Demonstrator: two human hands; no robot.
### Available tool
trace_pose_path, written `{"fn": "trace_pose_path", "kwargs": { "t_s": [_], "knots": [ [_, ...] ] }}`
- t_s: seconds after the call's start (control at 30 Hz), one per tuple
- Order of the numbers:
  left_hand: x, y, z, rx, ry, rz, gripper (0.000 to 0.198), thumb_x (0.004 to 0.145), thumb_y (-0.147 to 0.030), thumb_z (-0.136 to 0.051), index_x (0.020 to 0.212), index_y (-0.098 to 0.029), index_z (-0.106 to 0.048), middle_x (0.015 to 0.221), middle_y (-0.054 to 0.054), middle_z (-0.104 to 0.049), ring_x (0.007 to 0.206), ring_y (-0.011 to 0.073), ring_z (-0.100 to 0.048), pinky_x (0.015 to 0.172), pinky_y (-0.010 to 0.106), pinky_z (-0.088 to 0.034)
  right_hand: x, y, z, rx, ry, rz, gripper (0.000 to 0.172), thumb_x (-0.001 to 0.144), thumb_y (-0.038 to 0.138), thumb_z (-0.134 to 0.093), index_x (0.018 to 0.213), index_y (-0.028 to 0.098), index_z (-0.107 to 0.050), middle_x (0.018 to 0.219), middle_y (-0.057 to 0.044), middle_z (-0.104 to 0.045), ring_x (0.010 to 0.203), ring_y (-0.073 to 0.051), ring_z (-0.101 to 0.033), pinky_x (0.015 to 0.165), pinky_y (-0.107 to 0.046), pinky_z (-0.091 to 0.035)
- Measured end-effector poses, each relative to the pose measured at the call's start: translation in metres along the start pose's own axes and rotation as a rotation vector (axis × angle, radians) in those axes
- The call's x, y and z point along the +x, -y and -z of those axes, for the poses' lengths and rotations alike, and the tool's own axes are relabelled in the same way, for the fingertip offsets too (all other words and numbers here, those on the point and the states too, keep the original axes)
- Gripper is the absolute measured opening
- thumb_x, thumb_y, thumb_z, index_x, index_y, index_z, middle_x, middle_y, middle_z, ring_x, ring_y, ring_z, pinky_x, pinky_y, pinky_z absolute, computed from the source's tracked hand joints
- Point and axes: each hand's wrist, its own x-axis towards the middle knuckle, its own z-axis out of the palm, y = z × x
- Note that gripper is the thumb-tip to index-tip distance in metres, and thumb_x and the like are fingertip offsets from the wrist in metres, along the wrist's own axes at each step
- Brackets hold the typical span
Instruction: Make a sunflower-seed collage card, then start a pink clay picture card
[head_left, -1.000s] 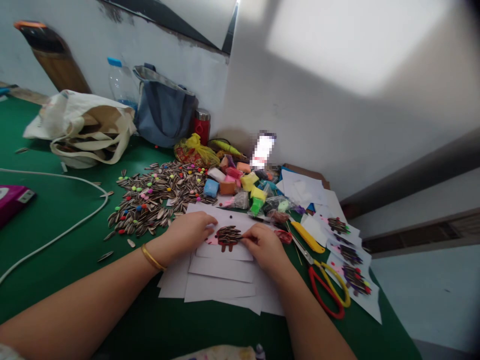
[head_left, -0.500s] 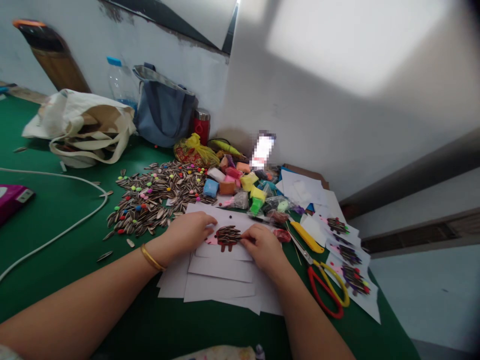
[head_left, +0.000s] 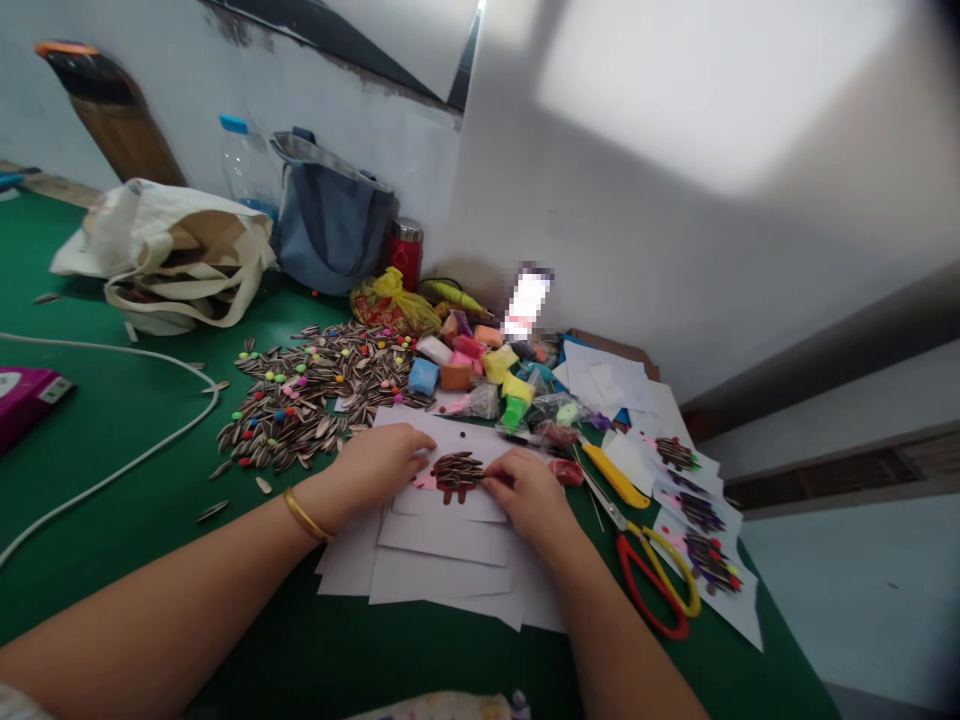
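Seed figure (head_left: 457, 474), a dark patch of sunflower seeds with a pink bit at its left, lies on the top sheet of a paper stack (head_left: 442, 545) on the green table (head_left: 112, 450), right between our hands. Our left hand (head_left: 379, 462) rests loosely on the sheet, gripping nothing, with its fingertips at the figure's left edge. Our right hand (head_left: 529, 492) has its fingertips touching the right edge; we cannot tell whether they pinch a seed there. Behind the left hand we see a seed heap (head_left: 315, 390) dotted with coloured beads, and clay blocks (head_left: 465, 365) beyond the paper. To the right lie a yellow knife (head_left: 615, 475), scissors (head_left: 656, 585) and finished pictures (head_left: 701, 530).
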Motion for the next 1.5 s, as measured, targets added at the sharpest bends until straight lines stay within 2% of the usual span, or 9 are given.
{"fn": "trace_pose_path", "kwargs": {
  "t_s": [0.23, 0.33, 0.47, 0.57, 0.7, 0.8, 0.93, 1.13, 1.5],
  "knots": [
    [0.0, 0.001, 0.0, -0.009, -0.001, -0.007, 0.033, 0.087, -0.033, -0.051, 0.112, -0.029, -0.072, 0.111, 0.007, -0.072, 0.101, 0.0287, -0.066, 0.083, 0.037, -0.049, 0.0, -0.005, 0.001, 0.028, 0.005, 0.011, 0.006, 0.081, 0.015, -0.069, 0.081, 0.02, -0.071, 0.083, -0.003, -0.065, 0.084, -0.019, -0.06, 0.075, -0.031, -0.045],
    [0.003, 0.002, 0.002, -0.14, -0.051, 0.023, 0.031, 0.084, -0.033, -0.054, 0.108, -0.027, -0.073, 0.112, 0.007, -0.072, 0.103, 0.029, -0.064, 0.089, 0.039, -0.047, 0.0, -0.009, 0.006, 0.055, 0.009, 0.015, 0.007, 0.08, 0.015, -0.069, 0.085, 0.02, -0.071, 0.084, -0.003, -0.065, 0.084, -0.019, -0.06, 0.074, -0.031, -0.046],
    [0.005, -0.005, 0.009, -0.843, -0.091, 0.127, 0.031, 0.083, -0.044, -0.06, 0.096, -0.019, -0.073, 0.097, 0.007, -0.071, 0.092, 0.0217, -0.065, 0.078, 0.031, -0.052, -0.002, -0.007, 0.01, 0.109, -0.062, 0.063, 0.007, 0.084, 0.017, -0.065, 0.086, 0.02, -0.071, 0.086, -0.004, -0.064, 0.084, -0.019, -0.061, 0.076, -0.032, -0.047],
    [0.0, -0.015, 0.016, -1.593, 0.103, 0.368, 0.041, 0.091, -0.05, -0.051, 0.108, -0.016, -0.067, 0.081, 0.005, -0.065, 0.069, 0.0132, -0.062, 0.062, 0.024, -0.052, -0.005, 0.002, 0.008, 0.154, -0.178, 0.134, 0.01, 0.088, 0.019, -0.06, 0.088, 0.021, -0.069, 0.089, -0.005, -0.064, 0.084, -0.019, -0.06, 0.077, -0.033, -0.048],
    [-0.007, -0.027, 0.019, -2.083, 0.321, 0.422, 0.05, 0.097, -0.054, -0.039, 0.113, -0.012, -0.062, 0.096, 0.011, -0.067, 0.091, 0.0163, -0.067, 0.087, 0.029, -0.054, -0.011, 0.019, 0.004, 0.148, -0.303, 0.254, 0.012, 0.092, 0.021, -0.057, 0.094, 0.022, -0.069, 0.092, -0.007, -0.064, 0.088, -0.021, -0.06, 0.08, -0.035, -0.048],
    [-0.01, -0.033, 0.018, -2.158, 0.394, 0.403, 0.06, 0.095, -0.061, -0.035, 0.119, -0.01, -0.056, 0.113, 0.017, -0.064, 0.107, 0.0224, -0.064, 0.097, 0.035, -0.051, -0.015, 0.03, 0.001, 0.124, -0.331, 0.312, 0.015, 0.093, 0.022, -0.056, 0.1, 0.022, -0.069, 0.093, -0.007, -0.064, 0.089, -0.021, -0.06, 0.081, -0.037, -0.048],
    [-0.013, -0.036, 0.013, -2.191, 0.449, 0.366, 0.064, 0.096, -0.062, -0.03, 0.128, -0.01, -0.049, 0.123, 0.018, -0.061, 0.1, 0.0216, -0.066, 0.088, 0.034, -0.053, -0.017, 0.04, -0.002, 0.119, -0.281, 0.418, 0.017, 0.092, 0.025, -0.06, 0.106, 0.023, -0.07, 0.097, -0.007, -0.067, 0.093, -0.022, -0.061, 0.083, -0.039, -0.048],
    [-0.019, -0.041, 0.006, -2.254, 0.546, 0.279, 0.06, 0.097, -0.059, -0.033, 0.128, -0.01, -0.051, 0.107, 0.014, -0.067, 0.081, 0.0168, -0.066, 0.079, 0.029, -0.053, -0.015, 0.043, -0.007, 0.096, -0.217, 0.413, 0.026, 0.093, 0.022, -0.059, 0.116, 0.025, -0.068, 0.103, -0.008, -0.068, 0.097, -0.022, -0.06, 0.084, -0.038, -0.047],
    [-0.021, -0.043, 0.008, -2.139, 0.585, 0.332, 0.053, 0.098, -0.055, -0.035, 0.121, -0.012, -0.057, 0.094, 0.008, -0.068, 0.073, 0.0129, -0.066, 0.074, 0.024, -0.052, -0.015, 0.041, -0.004, 0.076, -0.172, 0.377, 0.023, 0.092, 0.019, -0.059, 0.11, 0.025, -0.071, 0.093, -0.005, -0.065, 0.091, -0.021, -0.058, 0.081, -0.036, -0.044]
  ]
}}
